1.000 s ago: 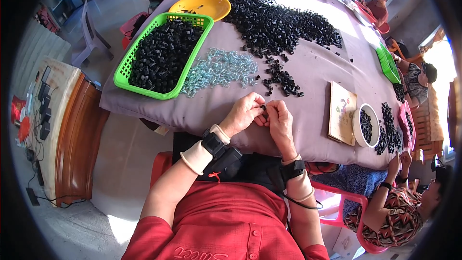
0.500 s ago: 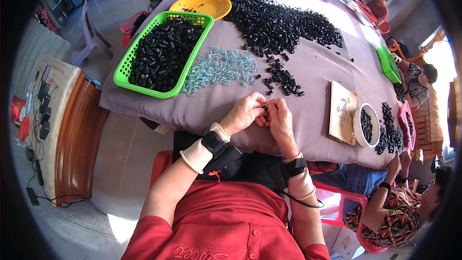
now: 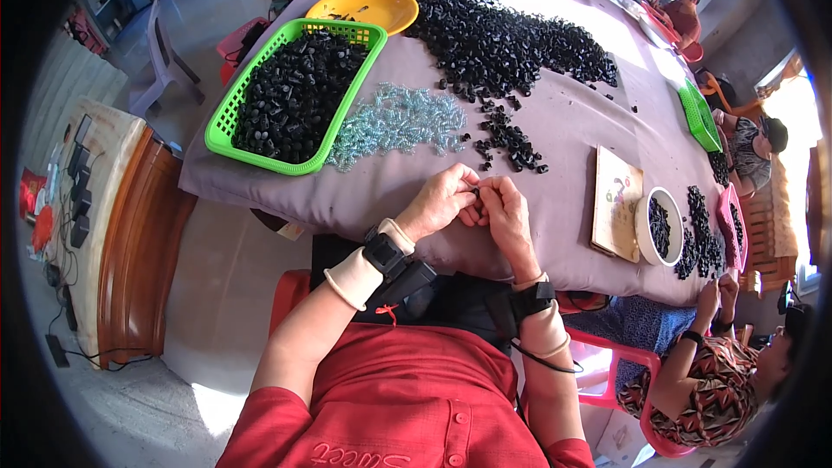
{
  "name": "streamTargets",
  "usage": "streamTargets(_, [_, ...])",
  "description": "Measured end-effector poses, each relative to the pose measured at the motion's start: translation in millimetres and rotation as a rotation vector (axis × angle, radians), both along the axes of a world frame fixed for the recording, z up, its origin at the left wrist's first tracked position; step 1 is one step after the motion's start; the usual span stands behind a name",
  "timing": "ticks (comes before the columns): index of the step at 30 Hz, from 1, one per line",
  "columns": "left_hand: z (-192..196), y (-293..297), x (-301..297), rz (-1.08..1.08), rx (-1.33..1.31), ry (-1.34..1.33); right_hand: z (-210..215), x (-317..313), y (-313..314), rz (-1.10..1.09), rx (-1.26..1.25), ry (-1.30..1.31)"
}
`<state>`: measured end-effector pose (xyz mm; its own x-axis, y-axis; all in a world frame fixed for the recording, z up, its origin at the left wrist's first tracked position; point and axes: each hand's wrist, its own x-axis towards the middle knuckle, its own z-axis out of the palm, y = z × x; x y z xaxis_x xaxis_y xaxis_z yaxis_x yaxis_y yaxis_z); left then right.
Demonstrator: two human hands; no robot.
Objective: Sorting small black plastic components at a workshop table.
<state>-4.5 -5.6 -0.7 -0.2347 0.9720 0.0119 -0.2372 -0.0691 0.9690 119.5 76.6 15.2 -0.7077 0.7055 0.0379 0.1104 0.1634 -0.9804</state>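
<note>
Close together at the near edge of the table, my left hand (image 3: 440, 201) and my right hand (image 3: 509, 218) are pinched at the fingertips. Between them a small black piece (image 3: 475, 194) shows, mostly hidden by the fingers. Just beyond lies a small cluster of loose black plastic pieces (image 3: 511, 146), trailing from a large black heap (image 3: 494, 43). To the left of it spreads a pile of small clear bluish pieces, coil-like in look (image 3: 399, 120). A green basket (image 3: 217, 134) full of black pieces stands at the left.
A yellow plate (image 3: 381, 7) sits behind the basket. At the right are a flat cardboard-coloured booklet (image 3: 617, 204) and a white bowl (image 3: 644, 224) of black pieces. A co-worker (image 3: 711, 377) sits close at my right; other people line the table (image 3: 555, 225).
My fingers have shifted only slightly, still pinched together. At the far end, another person's hand has moved out of view.
</note>
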Motion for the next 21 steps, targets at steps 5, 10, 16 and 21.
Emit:
streamTargets(5, [0.6,0.1,0.2,0.010,-0.019,0.007,-2.4,0.7,3.6,0.022,-0.065,0.037])
streamTargets(10, [0.8,-0.6,-0.6,-0.009,-0.014,0.018,-2.7,0.2,6.4,0.030,-0.055,0.032])
streamTargets(16, [6.6,-2.4,-0.6,-0.035,-0.018,-0.003,-2.9,2.5,9.7,0.084,-0.112,-0.015])
streamTargets(21, [4.4,-2.2,-1.0,0.014,-0.015,-0.061,-7.9,3.9,1.9,0.019,0.017,0.087])
